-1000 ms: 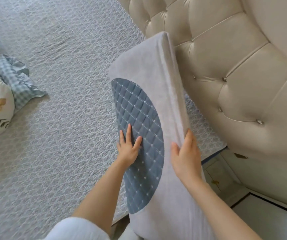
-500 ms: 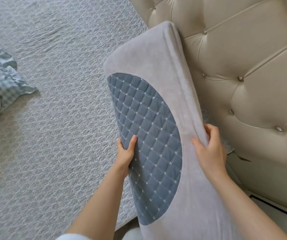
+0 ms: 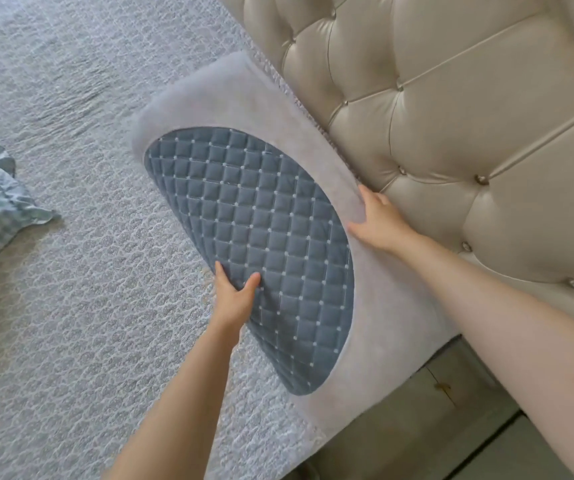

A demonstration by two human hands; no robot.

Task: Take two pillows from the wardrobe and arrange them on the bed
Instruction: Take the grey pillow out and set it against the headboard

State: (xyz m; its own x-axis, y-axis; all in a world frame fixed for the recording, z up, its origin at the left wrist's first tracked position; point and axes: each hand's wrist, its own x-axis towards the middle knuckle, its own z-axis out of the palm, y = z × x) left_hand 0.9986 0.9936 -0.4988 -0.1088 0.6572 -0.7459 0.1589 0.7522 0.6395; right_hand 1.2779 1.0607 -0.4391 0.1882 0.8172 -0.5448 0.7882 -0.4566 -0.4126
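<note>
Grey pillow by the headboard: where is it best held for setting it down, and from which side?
Hold the grey pillow by its two long edges, from the near bed side, as now: left hand on the bed-facing edge at the quilted blue panel, right hand on the edge facing the tufted headboard. It is long and slab-like, so a grip around mid-length probably keeps it level.
</note>
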